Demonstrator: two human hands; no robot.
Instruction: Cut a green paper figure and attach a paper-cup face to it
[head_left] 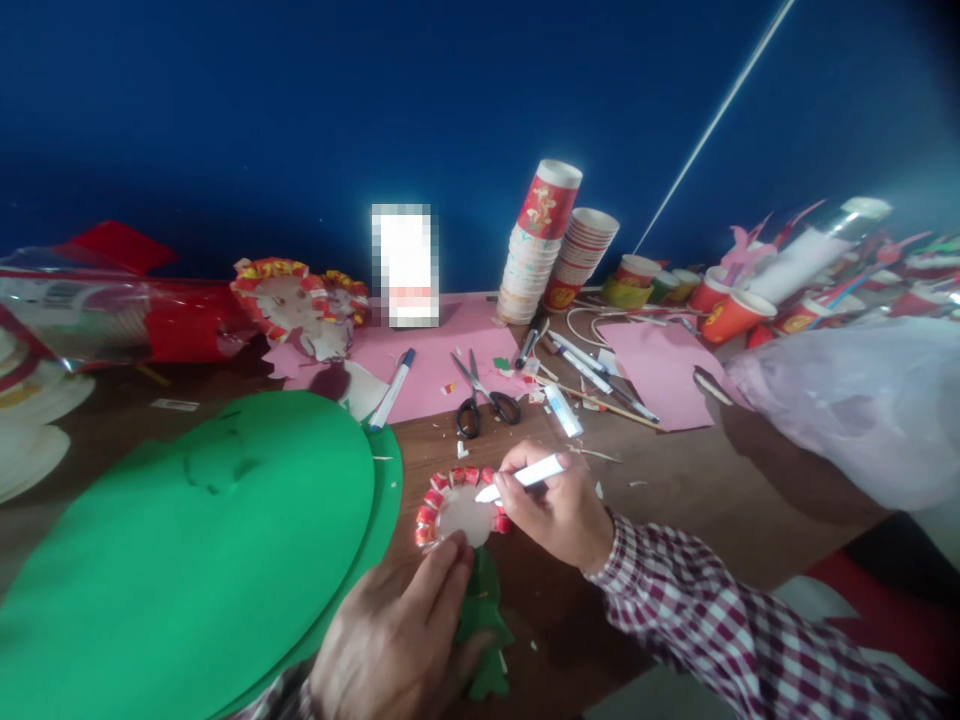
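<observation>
A paper-cup flower [463, 515] lies on the table, its round white centre ringed by curled red petals. Below it stretches a green paper stem with leaves [486, 610]. My right hand [559, 505] pinches a white marker pen [521, 480], its tip over the white centre; whether it touches cannot be made out. The stretched fingers of my left hand [405, 625] rest on the flower's lower edge, beside the stem. Beyond the flower lie black-handled scissors [478, 393] and a small white tube with a blue label [562, 410].
Large green paper sheets [247, 540] cover the left side. Pink paper [420, 370], a blue-capped marker [392, 390] and several pens [581, 360] lie farther back. Stacked paper cups [536, 245] lean near the blue wall. Plastic bag [832, 400] at right; curled paper flower [281, 300] at left.
</observation>
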